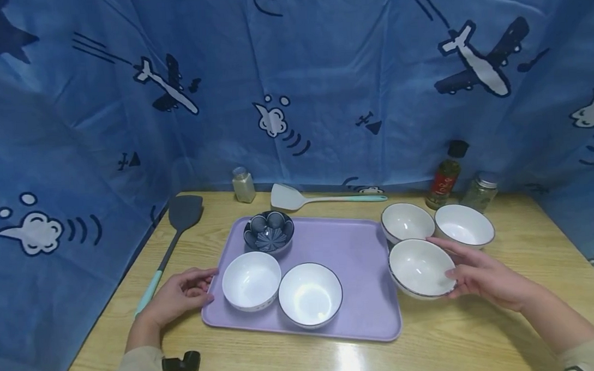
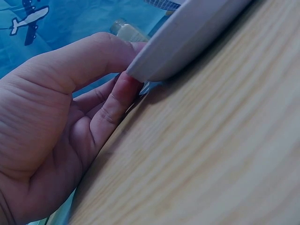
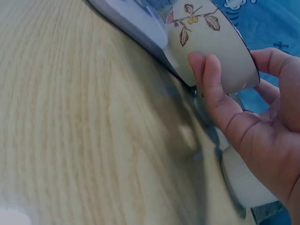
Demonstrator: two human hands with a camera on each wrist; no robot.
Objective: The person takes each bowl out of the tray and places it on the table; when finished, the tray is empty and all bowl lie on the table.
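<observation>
My right hand (image 1: 492,277) holds a white bowl (image 1: 420,268) with a dark rim by its right side, just past the tray's right edge. In the right wrist view, this bowl's outside (image 3: 215,42) shows brown leaves and yellow berries; the fingers press its wall and the thumb is at the rim. My left hand (image 1: 175,296) pinches the left edge of the purple tray (image 1: 364,276). On the tray sit a dark blue patterned bowl (image 1: 269,233), a white bowl (image 1: 252,280) and a dark-rimmed white bowl (image 1: 310,294).
Behind the held bowl stand two more white bowls, one (image 1: 407,222) by the tray corner and another (image 1: 464,224) to its right. Farther back are a sauce bottle (image 1: 444,180), a spice jar (image 1: 480,193), a white shaker (image 1: 243,185) and a pale spatula (image 1: 287,197). A grey spatula (image 1: 185,212) lies left.
</observation>
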